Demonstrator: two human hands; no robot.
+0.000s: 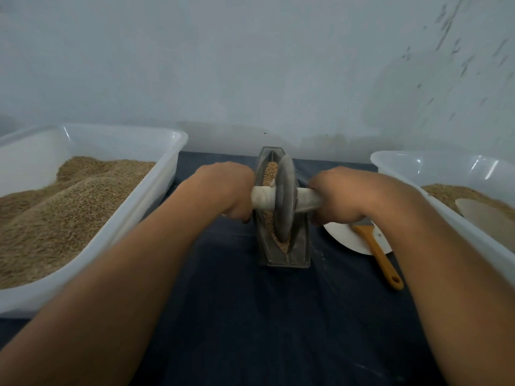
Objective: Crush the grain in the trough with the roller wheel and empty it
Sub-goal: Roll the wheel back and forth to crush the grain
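Note:
A grey metal trough stands lengthwise on the dark cloth in the middle, its far end near the wall. Brown grain lies in its groove, whole at the far end and finer near the front. The grey roller wheel stands upright in the groove, on a pale axle handle that sticks out both sides. My left hand grips the left end of the handle. My right hand grips the right end. Both hands sit close against the trough's sides.
A large white tub heaped with grain fills the left side. Another white tub at the right holds grain and a pale scoop. A white plate and a yellow-handled brush lie right of the trough. The wall stands just behind.

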